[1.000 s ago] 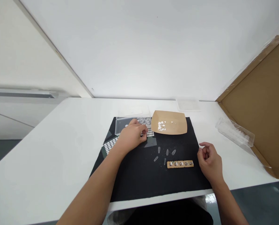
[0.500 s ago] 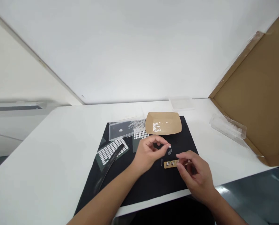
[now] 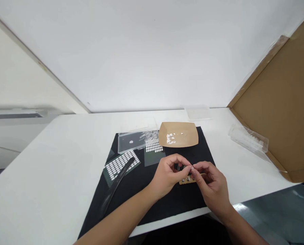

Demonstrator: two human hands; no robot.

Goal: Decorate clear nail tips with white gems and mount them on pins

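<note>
My left hand (image 3: 168, 175) pinches a small white piece (image 3: 192, 167) between thumb and forefinger; it looks like one of the oval stickers. The thumb and forefinger of my right hand (image 3: 213, 182) close on the same piece, fingertips meeting those of the left. Just beneath them lies a tan strip (image 3: 184, 182) with several shiny round bits on it, partly covered by my hands. Behind my fingers a clear nail tip (image 3: 179, 167) is partly visible on the black mat (image 3: 152, 190).
A brown paper tray (image 3: 190, 137) holds white scraps. Left of it stands a clear box (image 3: 123, 147) with clear nail tips (image 3: 152, 136). Sticker sheets (image 3: 136, 164) and a black curved strip (image 3: 116, 183) lie on the mat. Another clear box (image 3: 249, 139) stands at the right, by cardboard (image 3: 282, 112).
My left hand has moved right and slightly down with the white piece. My right hand's fingers have closed onto it, so both hands now meet above the tan strip.
</note>
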